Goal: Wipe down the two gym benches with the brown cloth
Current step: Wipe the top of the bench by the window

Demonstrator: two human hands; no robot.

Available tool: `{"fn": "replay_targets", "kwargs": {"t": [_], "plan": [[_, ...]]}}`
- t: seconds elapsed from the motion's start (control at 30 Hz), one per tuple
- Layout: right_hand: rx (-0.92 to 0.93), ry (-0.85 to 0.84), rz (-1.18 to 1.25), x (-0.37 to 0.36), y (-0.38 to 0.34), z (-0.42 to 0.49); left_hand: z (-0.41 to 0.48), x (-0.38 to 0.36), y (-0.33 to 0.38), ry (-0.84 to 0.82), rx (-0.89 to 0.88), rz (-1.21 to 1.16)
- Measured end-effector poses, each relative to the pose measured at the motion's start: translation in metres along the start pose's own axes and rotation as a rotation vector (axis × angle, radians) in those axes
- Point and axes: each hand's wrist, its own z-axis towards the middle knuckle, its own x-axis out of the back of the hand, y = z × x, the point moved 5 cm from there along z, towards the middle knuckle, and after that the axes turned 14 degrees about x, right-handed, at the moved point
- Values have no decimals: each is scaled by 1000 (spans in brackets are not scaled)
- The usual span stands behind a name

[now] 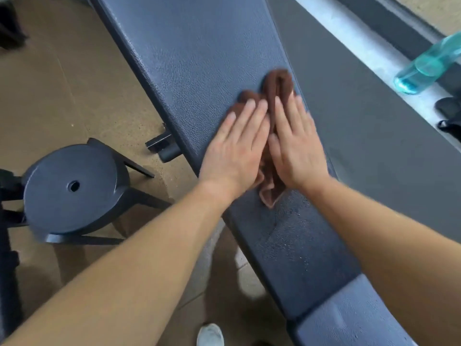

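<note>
The surface (199, 58) runs long and narrow away from me, and I lean over it through both arms. If I push much further toward its right edge, the cloth could slip over the side. The wet patch (294, 221) nearer me (beaded drops, unwiped) may get missed if I only work forward. My left hand (237, 148) and right hand (299, 146) lie flat side by side, fingers straight, pressing the cloth (278, 82) onto the pad. Neither grips anything, so the bunched cloth could creep out from under my palms.

The surface is dark blue-grey padding with a pebbled, leathery grain and a seam across its near end. The floor (74, 96) is speckled tan. The stool (72, 186) on my left looks like dark moulded plastic, with a round seat and a hole in the middle. The bottle (429, 63), far right on a pale ledge, is clear teal. The cloth is brown and nappy, rumpled into long folds, with a paler corner poking out by my wrists.
</note>
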Motion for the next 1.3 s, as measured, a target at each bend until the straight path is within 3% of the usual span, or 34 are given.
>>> {"fn": "replay_targets", "kwargs": {"t": [0.13,0.2,0.43,0.53,0.7,0.9,1.0,1.1,1.3], "plan": [[-135,176,54,0,15,-1,16,-10,29,61,238,-72],[-230,231,51,-10,16,-39,-8,-22,55,47,262,-102],[-350,9,79,-46,-10,-210,-153,-51,109,-107,-112,-38],[-342,-18,69,-46,-21,-205,-150,-44,89,-156,-276,-8],[-202,61,42,-17,6,-127,-80,-27,56,-45,-176,56],[-413,187,103,-39,7,-197,-116,-45,114,-46,2,-39],[-552,142,132,-63,-11,-271,-182,-66,145,-103,-106,-60],[-566,48,137,-83,-54,-323,-238,-70,139,-160,-239,-58],[-516,-10,128,-89,-80,-318,-246,-63,104,-208,-421,44]]}}
